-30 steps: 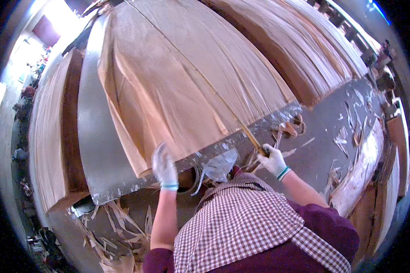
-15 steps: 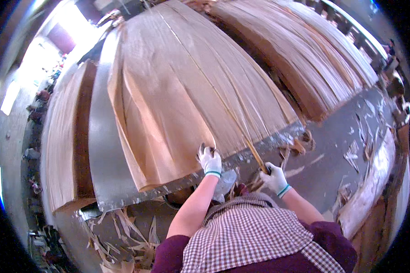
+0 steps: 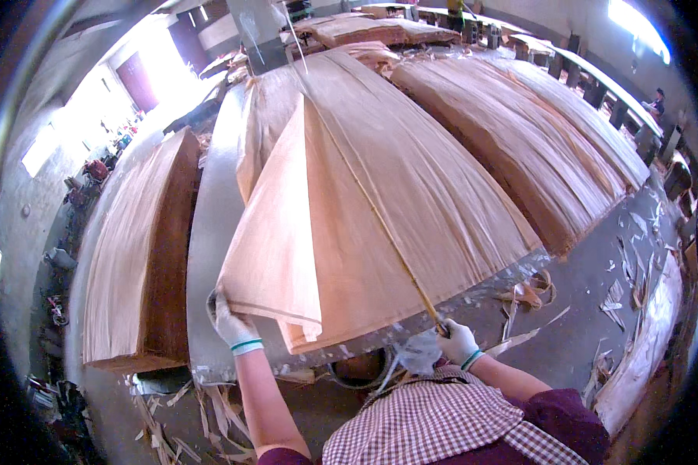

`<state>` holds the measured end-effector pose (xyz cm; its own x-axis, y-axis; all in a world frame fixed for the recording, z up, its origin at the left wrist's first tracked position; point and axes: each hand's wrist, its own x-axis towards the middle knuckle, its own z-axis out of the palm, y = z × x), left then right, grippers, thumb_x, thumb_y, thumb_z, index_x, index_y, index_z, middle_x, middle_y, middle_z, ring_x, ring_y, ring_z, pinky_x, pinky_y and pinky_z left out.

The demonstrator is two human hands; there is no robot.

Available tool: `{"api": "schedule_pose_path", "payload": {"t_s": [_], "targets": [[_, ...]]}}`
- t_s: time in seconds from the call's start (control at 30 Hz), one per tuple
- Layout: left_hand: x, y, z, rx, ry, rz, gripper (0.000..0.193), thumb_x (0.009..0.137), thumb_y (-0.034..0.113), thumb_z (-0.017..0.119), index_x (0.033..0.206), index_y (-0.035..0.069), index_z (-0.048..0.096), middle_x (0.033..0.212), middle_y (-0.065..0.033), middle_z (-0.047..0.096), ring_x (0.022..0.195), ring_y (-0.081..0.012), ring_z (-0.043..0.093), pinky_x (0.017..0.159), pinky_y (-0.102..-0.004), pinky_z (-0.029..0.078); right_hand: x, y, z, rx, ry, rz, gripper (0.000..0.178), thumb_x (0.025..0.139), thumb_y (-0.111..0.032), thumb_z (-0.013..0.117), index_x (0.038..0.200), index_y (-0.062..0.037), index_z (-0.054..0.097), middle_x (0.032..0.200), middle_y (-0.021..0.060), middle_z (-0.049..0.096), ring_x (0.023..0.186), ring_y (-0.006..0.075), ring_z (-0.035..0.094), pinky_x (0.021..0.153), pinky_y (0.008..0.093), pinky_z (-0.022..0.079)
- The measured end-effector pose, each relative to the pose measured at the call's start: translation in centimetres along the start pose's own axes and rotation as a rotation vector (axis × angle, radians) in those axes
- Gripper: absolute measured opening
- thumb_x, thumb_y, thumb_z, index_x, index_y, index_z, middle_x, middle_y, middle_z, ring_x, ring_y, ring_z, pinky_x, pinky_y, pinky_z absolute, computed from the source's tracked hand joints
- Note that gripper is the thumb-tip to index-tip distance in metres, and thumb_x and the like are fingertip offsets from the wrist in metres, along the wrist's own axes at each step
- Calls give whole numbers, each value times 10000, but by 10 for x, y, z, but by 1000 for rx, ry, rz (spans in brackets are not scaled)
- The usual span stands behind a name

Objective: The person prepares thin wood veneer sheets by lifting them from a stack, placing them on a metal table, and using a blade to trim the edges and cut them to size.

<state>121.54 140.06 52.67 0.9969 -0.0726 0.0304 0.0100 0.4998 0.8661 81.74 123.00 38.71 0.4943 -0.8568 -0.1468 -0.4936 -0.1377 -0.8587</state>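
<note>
Okay, so the thin wood sheet (image 3: 275,248) on the grey table (image 3: 215,225) has just had its near edge flipped — a big flap now folds over to the left, where half a second ago it lay mostly flat. The left hand (image 3: 231,322) has swung out with it, fingers pinched on the flap's corner. Right hand (image 3: 456,342) is wrapped around the long stick (image 3: 374,208), which lies across the sheet — so that side looks pinned while the left gets turned. Thick stacks (image 3: 504,139) flank both sides.

Left hand (image 3: 229,324) and right hand (image 3: 459,342): white gloves (image 3: 232,329), green cuff bands (image 3: 247,346). Dark purple top (image 3: 498,456), sleeves (image 3: 568,418) end near elbows. Brown-and-white checked apron (image 3: 423,418), matching strap (image 3: 549,446).
</note>
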Motion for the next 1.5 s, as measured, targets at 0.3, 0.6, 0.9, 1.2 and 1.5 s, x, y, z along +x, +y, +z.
{"api": "schedule_pose_path", "payload": {"t_s": [0.3, 0.6, 0.9, 1.2, 1.5], "targets": [[127, 25, -177, -234, 98, -88, 287, 932, 233, 472, 1145, 68, 572, 1140, -108, 607, 1046, -271, 589, 854, -433, 526, 28, -133, 164, -71, -131, -156, 274, 791, -233, 582, 970, -26, 574, 783, 244, 625, 769, 416, 609, 668, 461, 479], [149, -3, -361, -468, -29, -362, 513, 947, 363, 311, 1327, 60, 476, 1379, -127, 449, 1256, -323, 424, 1040, -493, 352, 61, -214, 257, 513, -388, -57, 128, 809, -111, 621, 896, -22, 591, 702, 17, 568, 624, 94, 521, 569, 272, 434], [144, -28, -372, -267, 527, -361, 350, 924, 198, 426, 1197, 18, 550, 1183, -135, 594, 1104, -312, 551, 964, -476, 430, 65, -192, 229, 485, -373, 32, 69, 797, -69, 614, 854, -52, 578, 677, -35, 509, 589, 65, 473, 526, 241, 390], [158, -1, -382, -261, 637, -227, 438, 901, 382, 513, 1202, 66, 550, 1189, -122, 573, 1097, -297, 538, 950, -465, 427, 52, -179, 213, 494, -281, 123, 77, 789, -76, 645, 856, -49, 618, 663, -24, 550, 549, 83, 488, 497, 255, 390], [61, -26, -307, -80, 218, -630, 537, 896, 594, 401, 1133, 139, 562, 1092, -33, 596, 797, -196, 567, 647, -373, 485, 64, -142, 180, 387, -265, 64, 93, 789, -94, 628, 878, -68, 629, 663, -33, 551, 533, 80, 485, 487, 259, 390]]}}
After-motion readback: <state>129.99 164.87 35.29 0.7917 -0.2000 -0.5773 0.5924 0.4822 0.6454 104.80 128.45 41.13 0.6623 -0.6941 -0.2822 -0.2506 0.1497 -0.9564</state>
